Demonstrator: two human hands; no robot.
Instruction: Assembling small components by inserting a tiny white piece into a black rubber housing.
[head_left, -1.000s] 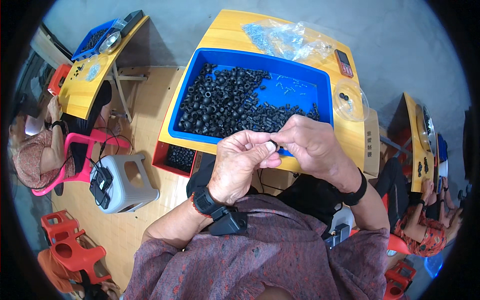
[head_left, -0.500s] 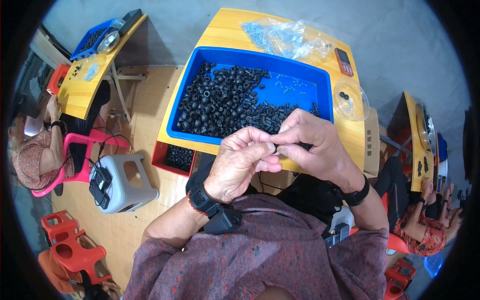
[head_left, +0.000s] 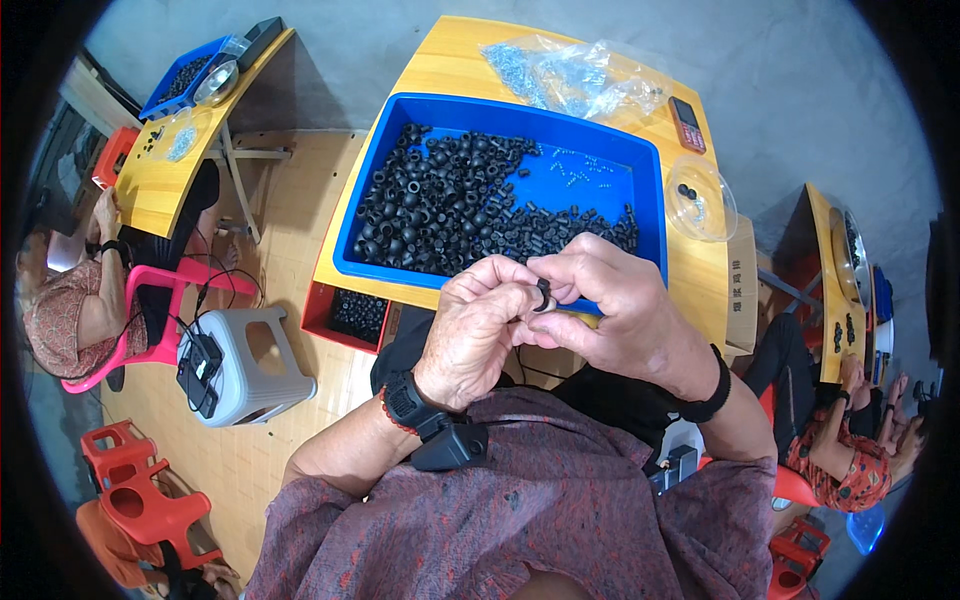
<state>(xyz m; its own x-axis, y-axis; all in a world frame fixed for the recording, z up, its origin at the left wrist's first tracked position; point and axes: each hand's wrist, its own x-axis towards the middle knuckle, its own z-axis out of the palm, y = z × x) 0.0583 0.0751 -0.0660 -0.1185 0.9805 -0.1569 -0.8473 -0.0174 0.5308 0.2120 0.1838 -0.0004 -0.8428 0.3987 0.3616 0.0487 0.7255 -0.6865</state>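
From my remote seat, through the head camera, I see the worker's left hand [head_left: 475, 325] and right hand [head_left: 620, 305] meeting at the near edge of the yellow wood-grained worktop [head_left: 455, 60]. A small black rounded part [head_left: 543, 292] sits between them, just in front of the blue tray. I read the left fingers as clamped on it, with the thumb on its near side. The right fingers curl around it, forefinger above and thumb below; I can't tell whether they pinch it too.

Beyond the hands I have the blue rectangular tray [head_left: 520, 118], with hollow black caps [head_left: 420, 200] heaped on its left, small black cylinders [head_left: 535, 230] along the near side and a scatter of tiny clear pieces [head_left: 580, 168] toward the right. Behind the tray lies a crumpled transparent bag [head_left: 570, 80]; near it, a red-and-black keypad phone [head_left: 687, 125]. A clear round dish [head_left: 728, 215] holding a few black parts stands just right of the tray. Lower down, left of the hands, I make out a red box [head_left: 318, 325] with more black pieces inside.
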